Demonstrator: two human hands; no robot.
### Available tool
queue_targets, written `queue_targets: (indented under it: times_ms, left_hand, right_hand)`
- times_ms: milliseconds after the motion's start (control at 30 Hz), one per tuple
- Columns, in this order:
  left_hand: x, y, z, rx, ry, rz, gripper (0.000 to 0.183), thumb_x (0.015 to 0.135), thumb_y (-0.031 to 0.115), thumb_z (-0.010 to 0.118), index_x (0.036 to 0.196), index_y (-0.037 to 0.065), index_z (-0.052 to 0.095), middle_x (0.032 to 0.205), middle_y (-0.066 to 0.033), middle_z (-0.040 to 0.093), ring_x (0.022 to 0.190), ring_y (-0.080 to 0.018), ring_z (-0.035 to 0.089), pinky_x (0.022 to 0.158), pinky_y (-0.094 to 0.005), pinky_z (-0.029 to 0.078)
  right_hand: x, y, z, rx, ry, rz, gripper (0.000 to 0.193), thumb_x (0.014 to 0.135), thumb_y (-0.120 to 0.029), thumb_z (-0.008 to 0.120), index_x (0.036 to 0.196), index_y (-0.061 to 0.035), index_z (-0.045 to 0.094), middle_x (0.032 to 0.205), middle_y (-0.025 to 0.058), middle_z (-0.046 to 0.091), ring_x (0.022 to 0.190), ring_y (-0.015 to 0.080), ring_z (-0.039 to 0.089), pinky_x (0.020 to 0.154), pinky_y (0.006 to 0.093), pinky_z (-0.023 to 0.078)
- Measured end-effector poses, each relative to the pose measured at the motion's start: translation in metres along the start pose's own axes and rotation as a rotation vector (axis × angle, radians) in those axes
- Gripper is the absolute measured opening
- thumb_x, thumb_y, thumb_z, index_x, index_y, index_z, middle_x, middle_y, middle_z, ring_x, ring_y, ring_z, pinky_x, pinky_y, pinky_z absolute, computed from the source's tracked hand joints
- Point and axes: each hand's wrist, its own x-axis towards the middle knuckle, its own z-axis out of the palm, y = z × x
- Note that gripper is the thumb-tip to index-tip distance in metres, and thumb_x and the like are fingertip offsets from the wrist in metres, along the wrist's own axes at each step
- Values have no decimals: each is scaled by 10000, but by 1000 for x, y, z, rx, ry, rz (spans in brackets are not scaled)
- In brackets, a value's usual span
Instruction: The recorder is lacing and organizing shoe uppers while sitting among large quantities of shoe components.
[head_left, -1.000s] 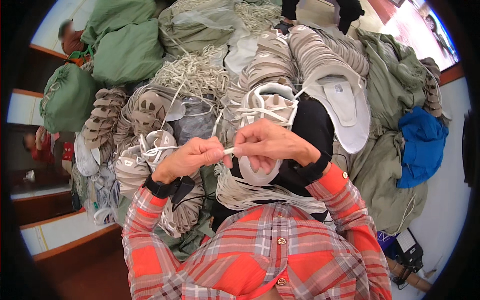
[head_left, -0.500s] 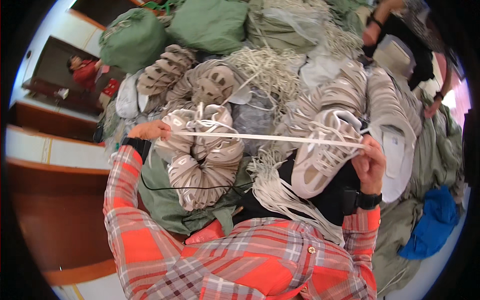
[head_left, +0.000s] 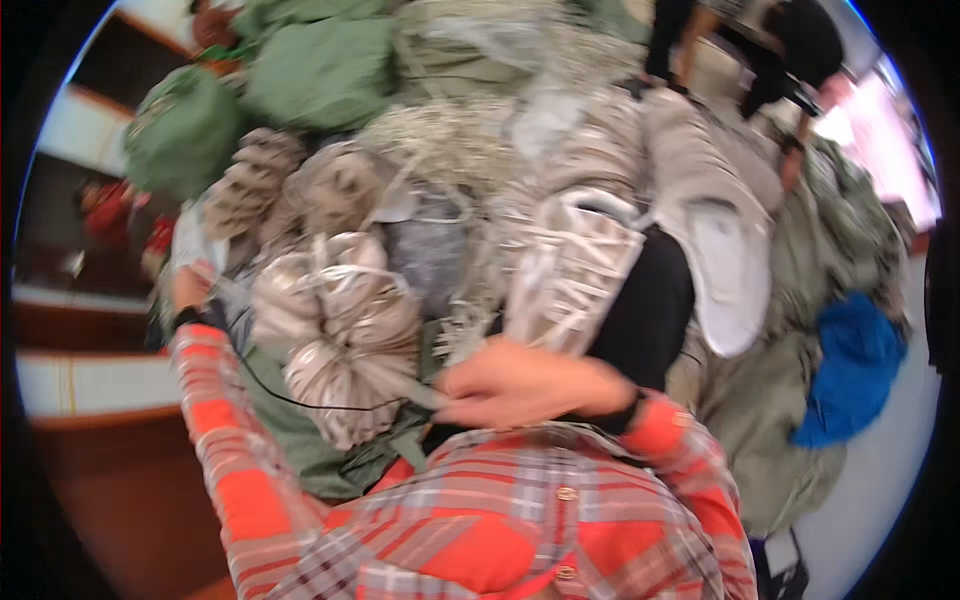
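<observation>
My right hand [head_left: 535, 385] is low in front of my body, blurred, its fingers pressed together on a pale strip that looks like a shoelace [head_left: 420, 395]. Just beyond it, a beige and white shoe upper [head_left: 570, 275] with white lacing rests on my dark-clothed leg. Out at the left, my left hand [head_left: 193, 287] is smeared by motion beside the sacks; its fingers cannot be made out. Between the hands lies a round bundle of nested beige shoe uppers [head_left: 340, 330] tied with a white lace. My right hand hides part of my lap.
Long rows of stacked uppers [head_left: 715, 265] lie on the right, with a blue cloth [head_left: 860, 365] beside them. Green sacks [head_left: 320, 70] and a heap of pale laces [head_left: 440, 140] fill the back. A thin black cord [head_left: 330, 405] crosses below the bundle. Other people [head_left: 800, 45] are behind.
The white lace stretched between my hands is no longer seen taut. My right hand has swung down and left to my lap; my left hand has moved outward. The view has shifted right.
</observation>
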Motion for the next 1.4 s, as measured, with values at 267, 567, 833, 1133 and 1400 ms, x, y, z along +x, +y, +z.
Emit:
queue_targets:
  times_ms: [267, 567, 833, 1133, 1400]
  left_hand:
    - [-106, 161, 319, -353, -621, 411, 247, 921, 162, 489, 1026, -10, 631, 1049, -81, 636, 900, -119, 574, 761, -227, 431]
    - [-398, 215, 435, -175, -1192, 414, 185, 866, 204, 632, 844, 22, 656, 639, -6, 604, 560, -53, 509, 512, -234, 400]
    - [-407, 221, 440, 135, -965, 706, 177, 803, 268, 646, 798, 92, 669, 593, -107, 610, 547, -300, 607, 495, -358, 448]
    - [-410, 226, 448, 173, -760, 1277, 140, 803, 192, 616, 723, 92, 560, 533, -111, 539, 509, -317, 567, 452, -406, 416]
    - [-407, 228, 444, 158, -815, 1312, 120, 792, 144, 590, 710, 89, 522, 518, -90, 520, 495, -297, 562, 449, -409, 420]
  right_hand:
    - [-11, 57, 47, -482, 418, 535, 155, 834, -148, 537, 956, -57, 570, 631, 156, 576, 585, 355, 605, 498, 433, 478]
    - [-68, 39, 16, -471, 881, 832, 224, 893, -164, 531, 1081, -42, 525, 629, 218, 591, 607, 412, 588, 570, 484, 466]
    - [-63, 28, 17, 377, 916, 838, 449, 947, -185, 502, 1345, -45, 349, 713, 132, 652, 469, 154, 580, 411, 267, 438]
    - [-82, 49, 34, 1365, 946, 235, 580, 971, -152, 450, 1461, -164, 140, 827, 155, 638, 417, 137, 518, 384, 235, 414]
    - [-81, 47, 26, 1403, 872, 247, 585, 926, -82, 484, 1423, -193, 196, 729, 113, 616, 438, 183, 550, 404, 265, 446]
